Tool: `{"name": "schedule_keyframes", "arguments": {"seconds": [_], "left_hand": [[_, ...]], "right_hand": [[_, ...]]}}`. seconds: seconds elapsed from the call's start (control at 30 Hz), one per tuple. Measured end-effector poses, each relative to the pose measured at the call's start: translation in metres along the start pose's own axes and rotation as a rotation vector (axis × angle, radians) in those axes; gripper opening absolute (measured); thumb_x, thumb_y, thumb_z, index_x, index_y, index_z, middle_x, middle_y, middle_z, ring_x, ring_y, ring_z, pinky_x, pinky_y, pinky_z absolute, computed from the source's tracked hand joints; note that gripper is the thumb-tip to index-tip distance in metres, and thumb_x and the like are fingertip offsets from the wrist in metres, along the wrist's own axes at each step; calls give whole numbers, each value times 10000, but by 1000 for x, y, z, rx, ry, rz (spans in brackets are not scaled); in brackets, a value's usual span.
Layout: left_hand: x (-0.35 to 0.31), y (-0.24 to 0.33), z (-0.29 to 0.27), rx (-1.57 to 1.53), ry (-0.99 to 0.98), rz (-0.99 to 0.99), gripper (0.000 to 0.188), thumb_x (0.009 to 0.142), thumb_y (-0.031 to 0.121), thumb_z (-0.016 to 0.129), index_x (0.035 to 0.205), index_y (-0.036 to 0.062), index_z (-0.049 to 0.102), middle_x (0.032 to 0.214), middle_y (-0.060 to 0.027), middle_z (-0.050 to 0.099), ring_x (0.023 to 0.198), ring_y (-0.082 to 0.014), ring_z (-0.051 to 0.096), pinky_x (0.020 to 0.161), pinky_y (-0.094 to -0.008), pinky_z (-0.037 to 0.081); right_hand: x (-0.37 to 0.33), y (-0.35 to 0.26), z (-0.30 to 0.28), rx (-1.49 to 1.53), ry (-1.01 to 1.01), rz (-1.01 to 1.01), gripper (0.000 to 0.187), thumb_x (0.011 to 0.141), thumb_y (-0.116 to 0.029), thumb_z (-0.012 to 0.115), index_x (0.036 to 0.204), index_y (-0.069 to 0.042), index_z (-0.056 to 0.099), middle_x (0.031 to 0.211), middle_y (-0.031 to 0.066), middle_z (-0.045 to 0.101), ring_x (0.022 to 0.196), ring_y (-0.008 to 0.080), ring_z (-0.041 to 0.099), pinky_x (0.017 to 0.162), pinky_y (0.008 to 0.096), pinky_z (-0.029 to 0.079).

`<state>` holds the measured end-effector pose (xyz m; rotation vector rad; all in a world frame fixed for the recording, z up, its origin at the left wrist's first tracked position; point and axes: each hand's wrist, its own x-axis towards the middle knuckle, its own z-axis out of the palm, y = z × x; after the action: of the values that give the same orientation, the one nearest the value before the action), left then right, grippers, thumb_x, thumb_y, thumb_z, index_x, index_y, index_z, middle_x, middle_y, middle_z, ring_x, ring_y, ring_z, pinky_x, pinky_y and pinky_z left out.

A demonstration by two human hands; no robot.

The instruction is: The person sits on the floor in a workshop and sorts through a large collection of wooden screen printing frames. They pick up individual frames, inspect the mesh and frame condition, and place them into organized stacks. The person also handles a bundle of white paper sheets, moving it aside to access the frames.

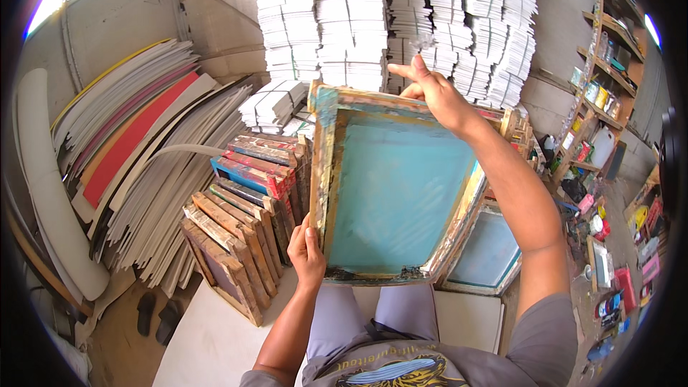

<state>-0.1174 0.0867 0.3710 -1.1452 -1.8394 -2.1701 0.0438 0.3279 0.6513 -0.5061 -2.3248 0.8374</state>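
A wooden-framed printing screen (398, 186) with a teal mesh stands tilted up in front of me, its frame smeared with old paint. My left hand (308, 252) is closed round the lower left side of that frame. Over the top right corner is my right hand (437, 100), its thumb and forefinger stretched out and apart, the other fingers partly curled. Just above those fingertips is a small blurred, see-through scrap (423, 41); whether it touches them I cannot tell. Dark residue lies along the mesh's bottom edge.
Several paint-stained screens (240, 233) stand in a row at left, beside leaning sheets (165, 165). Another screen (484, 249) leans at right. Tied paper stacks (351, 21) rise behind. Shelves (613, 50) and scattered containers (609, 304) line the right. Dark slippers (168, 319) lie on the floor.
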Motion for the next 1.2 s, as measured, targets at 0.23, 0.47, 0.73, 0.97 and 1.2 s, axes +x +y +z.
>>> {"name": "schedule_keyframes", "arguments": {"seconds": [0.23, 0.47, 0.73, 0.97, 1.2], "left_hand": [[-23, -18, 4, -32, -10, -63, 342, 1095, 167, 472, 1299, -52, 638, 801, 17, 437, 688, -69, 407, 595, -244, 343], [-42, -28, 10, -156, 6, -176, 375, 1106, 247, 474, 878, -34, 572, 740, 57, 395, 657, -48, 345, 569, -245, 278], [-46, -24, 18, -306, 39, -222, 384, 1101, 279, 499, 994, -63, 637, 745, 93, 382, 665, -16, 299, 563, -236, 212], [-34, -7, 41, -357, -7, -278, 415, 1095, 348, 512, 777, 81, 508, 737, 98, 385, 678, -25, 297, 587, -248, 213], [-39, 1, 63, -413, -43, -246, 378, 1101, 285, 500, 922, -27, 617, 734, 89, 413, 661, -17, 319, 564, -231, 225]], "right_hand": [[-9, -7, -2, 65, -107, 72, 1003, 965, -799, 94, 1547, -46, 411, 1047, 120, 750, 1102, 219, 620, 1076, 426, 402], [-21, -14, -9, 82, -216, 102, 1005, 936, -830, 96, 1572, -104, 380, 1262, 169, 688, 1245, 290, 571, 1113, 488, 395], [-74, -35, -53, -271, 327, -338, 663, 1002, -511, 575, 1430, -7, 524, 1456, 201, 528, 1355, 310, 506, 1123, 445, 412], [-194, 32, -60, -158, 757, -142, 649, 1019, -338, 618, 1532, -20, 379, 1513, 177, 450, 1364, 288, 460, 1149, 425, 350], [-247, 84, -19, 132, 660, 30, 640, 1067, -201, 538, 1576, 53, 245, 1559, 179, 407, 1432, 230, 382, 1184, 361, 295]]}}
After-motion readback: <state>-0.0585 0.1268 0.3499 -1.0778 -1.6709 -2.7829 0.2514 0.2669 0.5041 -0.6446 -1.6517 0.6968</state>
